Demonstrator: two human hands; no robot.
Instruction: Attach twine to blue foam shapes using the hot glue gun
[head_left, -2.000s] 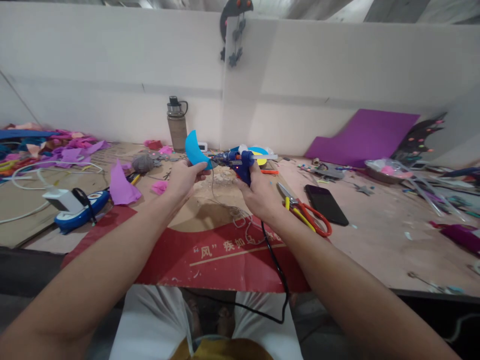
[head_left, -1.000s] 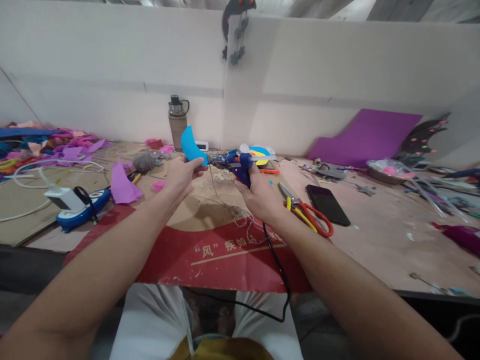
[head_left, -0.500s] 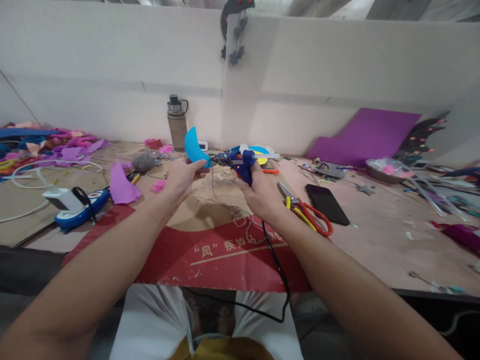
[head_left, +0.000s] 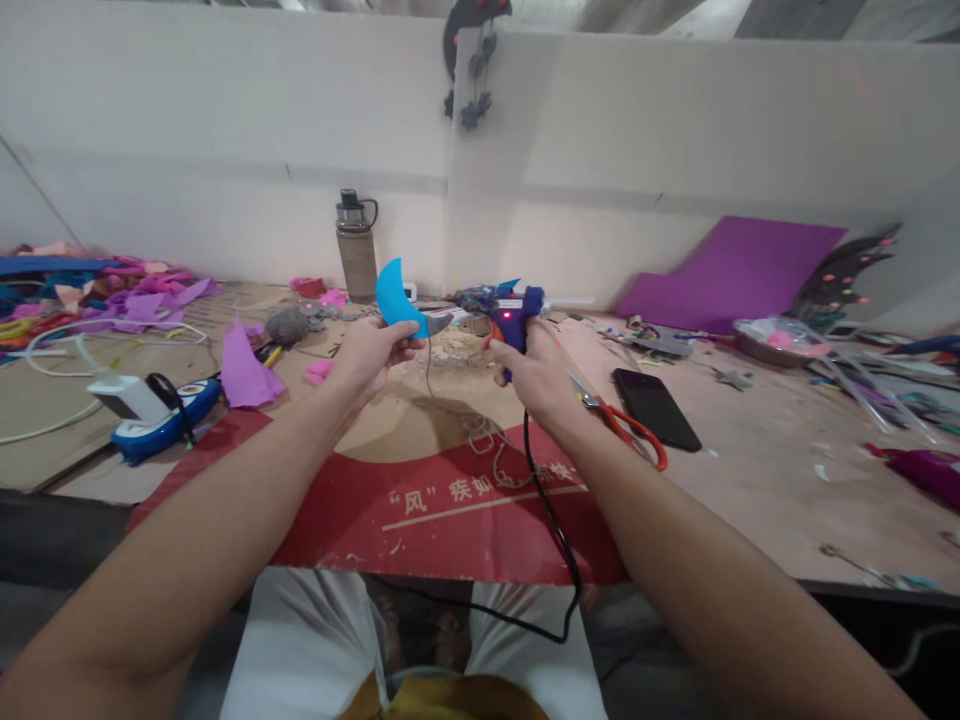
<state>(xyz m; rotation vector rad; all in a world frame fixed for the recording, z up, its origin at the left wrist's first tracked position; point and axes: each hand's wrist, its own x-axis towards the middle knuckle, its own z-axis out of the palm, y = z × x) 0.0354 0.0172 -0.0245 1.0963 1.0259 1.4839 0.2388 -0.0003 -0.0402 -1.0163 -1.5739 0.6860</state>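
My left hand (head_left: pixel 369 352) is closed on a blue crescent-shaped foam piece (head_left: pixel 395 298), held up above the table with its lower tip pointing right. My right hand (head_left: pixel 534 377) grips a blue hot glue gun (head_left: pixel 508 304) with a red light on its body. The gun's nozzle points left and stands a short way off the foam piece. Its black cord (head_left: pixel 553 540) runs down past my right wrist and over the table's front edge.
Red-handled scissors (head_left: pixel 626 430) and a black phone (head_left: pixel 654 408) lie right of my right hand. A water bottle (head_left: pixel 356 246) stands at the back wall. Purple scraps (head_left: pixel 244 372), a white charger (head_left: pixel 122 397) and a blue object are at the left. A purple sheet (head_left: pixel 731 272) leans at the right.
My right hand has drawn the glue gun to the right, away from the foam piece's tip. The left hand holds the blue piece in nearly the same place.
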